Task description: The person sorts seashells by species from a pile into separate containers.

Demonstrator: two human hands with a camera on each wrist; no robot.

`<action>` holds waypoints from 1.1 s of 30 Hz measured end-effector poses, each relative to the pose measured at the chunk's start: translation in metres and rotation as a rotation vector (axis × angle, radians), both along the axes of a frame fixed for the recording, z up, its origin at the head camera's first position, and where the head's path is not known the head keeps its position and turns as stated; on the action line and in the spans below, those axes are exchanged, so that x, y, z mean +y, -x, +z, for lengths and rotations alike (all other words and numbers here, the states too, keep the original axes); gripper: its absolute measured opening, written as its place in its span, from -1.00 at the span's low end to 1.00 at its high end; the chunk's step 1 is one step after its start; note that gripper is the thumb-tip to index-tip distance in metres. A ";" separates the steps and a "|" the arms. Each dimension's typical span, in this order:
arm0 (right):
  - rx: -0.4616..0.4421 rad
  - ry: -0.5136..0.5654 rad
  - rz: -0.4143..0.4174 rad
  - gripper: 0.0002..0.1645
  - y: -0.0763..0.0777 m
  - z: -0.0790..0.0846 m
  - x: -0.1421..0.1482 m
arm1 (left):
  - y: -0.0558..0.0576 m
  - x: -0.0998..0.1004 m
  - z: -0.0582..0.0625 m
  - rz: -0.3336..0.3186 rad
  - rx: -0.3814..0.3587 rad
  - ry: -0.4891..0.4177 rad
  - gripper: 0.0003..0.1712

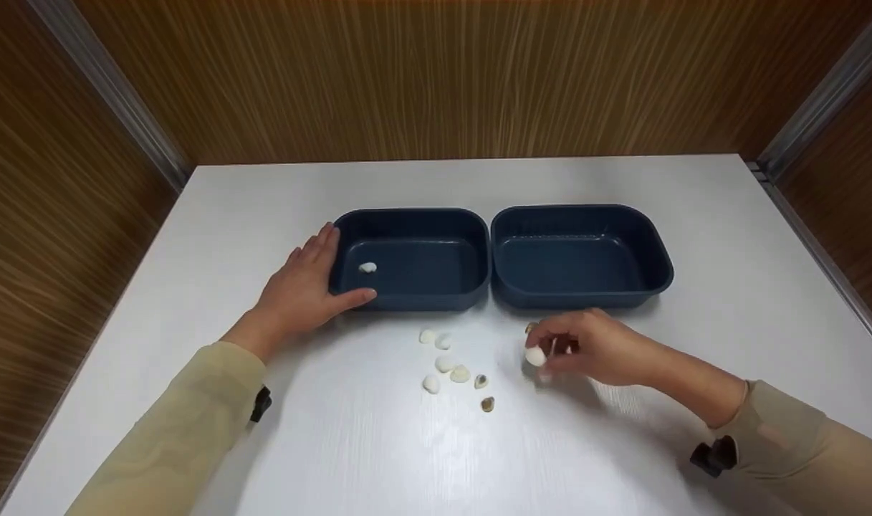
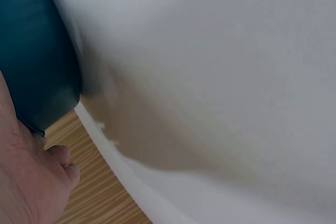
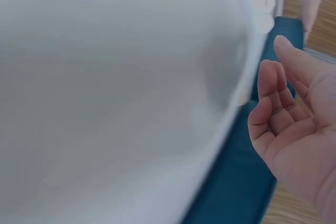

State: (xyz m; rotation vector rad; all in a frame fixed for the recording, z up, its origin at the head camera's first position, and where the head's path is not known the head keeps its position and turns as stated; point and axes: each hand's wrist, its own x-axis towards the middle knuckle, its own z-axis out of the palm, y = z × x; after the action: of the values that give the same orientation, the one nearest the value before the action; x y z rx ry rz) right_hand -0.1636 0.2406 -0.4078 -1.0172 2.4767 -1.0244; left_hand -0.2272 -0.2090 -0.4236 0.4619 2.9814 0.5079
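Observation:
In the head view my left hand [image 1: 299, 290] rests against the left end of a dark blue tub [image 1: 410, 302], fingers straight along its outer side and thumb over the front rim. One white shell [image 1: 367, 267] lies inside that tub. My right hand [image 1: 597, 349] pinches another white shell [image 1: 535, 356] between thumb and fingers, above the table in front of the second tub [image 1: 582, 299]. In the right wrist view the fingers [image 3: 268, 80] are curled, and the pinched shell is hidden. A small brown shell [image 1: 530, 327] shows just behind the right fingertips.
Several white shells [image 1: 444, 364] lie loosely on the white table [image 1: 378, 444] between the hands. Two small brown shells [image 1: 487, 404] sit at their right. Both tubs stand side by side, with a wood-grain panel [image 1: 464, 79] rising behind the table.

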 end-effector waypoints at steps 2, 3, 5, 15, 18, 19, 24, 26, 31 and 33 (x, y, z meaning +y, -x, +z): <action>0.022 0.035 0.002 -0.71 0.002 0.008 -0.008 | 0.000 0.000 0.000 0.001 0.000 0.001 0.45; 0.040 0.054 0.004 -0.71 0.004 0.012 -0.012 | 0.000 0.000 0.000 0.001 0.001 0.001 0.46; 0.071 0.088 0.008 -0.72 0.008 0.021 -0.022 | 0.000 0.000 0.000 0.002 0.001 0.004 0.46; 0.114 0.218 -0.005 -0.67 0.042 0.059 -0.076 | 0.001 0.000 -0.001 0.004 -0.001 0.013 0.46; 0.093 0.256 -0.010 -0.68 0.053 0.065 -0.094 | 0.000 0.001 -0.001 0.003 -0.001 0.016 0.47; 0.085 0.262 -0.015 -0.68 0.057 0.066 -0.099 | 0.000 0.002 -0.001 0.004 -0.002 0.015 0.47; 0.039 0.291 -0.048 -0.69 0.075 0.065 -0.121 | -0.001 0.005 0.000 0.009 -0.005 0.011 0.48; 0.027 0.298 -0.057 -0.69 0.082 0.062 -0.128 | -0.001 0.006 0.000 0.011 -0.006 0.008 0.48; -0.010 0.293 -0.089 -0.68 0.098 0.050 -0.142 | -0.001 0.007 0.000 0.011 -0.006 -0.001 0.48; -0.022 0.284 -0.103 -0.67 0.105 0.043 -0.147 | -0.001 0.007 0.000 0.009 -0.006 -0.004 0.48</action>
State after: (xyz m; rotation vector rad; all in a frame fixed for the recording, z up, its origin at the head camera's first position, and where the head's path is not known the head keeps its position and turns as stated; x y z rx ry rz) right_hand -0.2689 0.0937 -0.3644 -0.9560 2.4341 -1.4436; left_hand -0.2260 -0.2016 -0.4233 0.4468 2.9787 0.5152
